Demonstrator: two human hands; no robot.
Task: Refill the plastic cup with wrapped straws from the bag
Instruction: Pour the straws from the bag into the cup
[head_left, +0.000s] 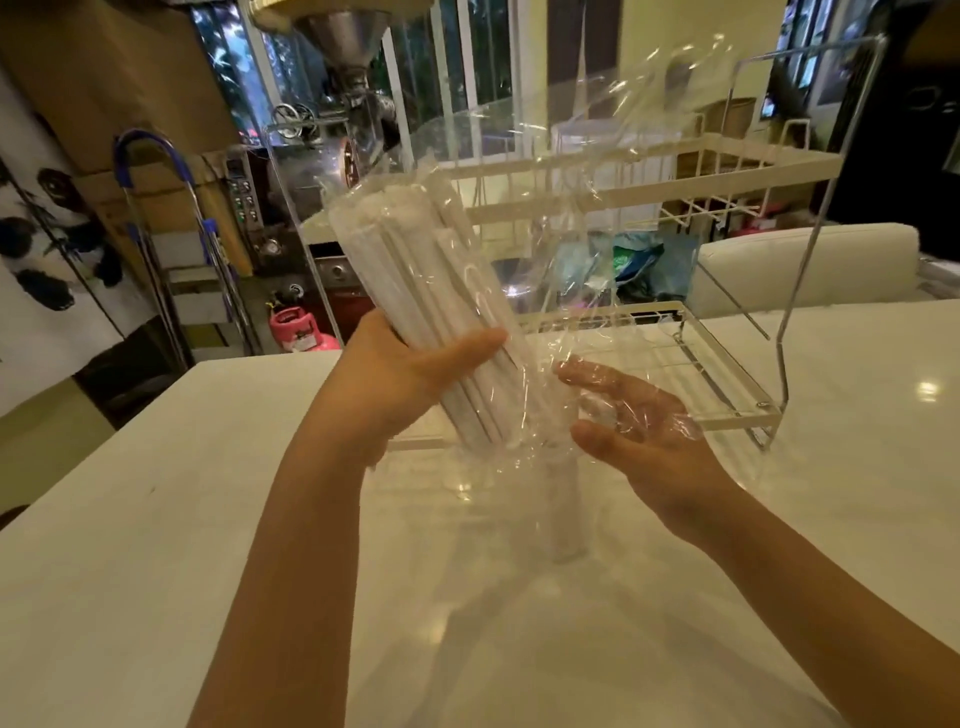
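Observation:
A bundle of white wrapped straws (415, 270) stands tilted in the air above the table, its tops leaning left. My left hand (410, 374) is shut around the bundle's lower half. A clear plastic bag (571, 171) hangs loosely around and to the right of the straws, spreading upward. My right hand (628, 421) is under a fold of the bag, palm facing left, fingers apart, just right of the straws' lower ends. A clear plastic cup (563, 514) stands on the table below the straws, hard to make out through the film.
A white marble table (208, 545) fills the foreground. A white wire two-tier rack (727, 374) stands on it right behind my hands. Beyond the table's left edge are a blue-handled stepladder (171, 218), a pink gas cylinder (298, 327) and a steel machine (337, 62).

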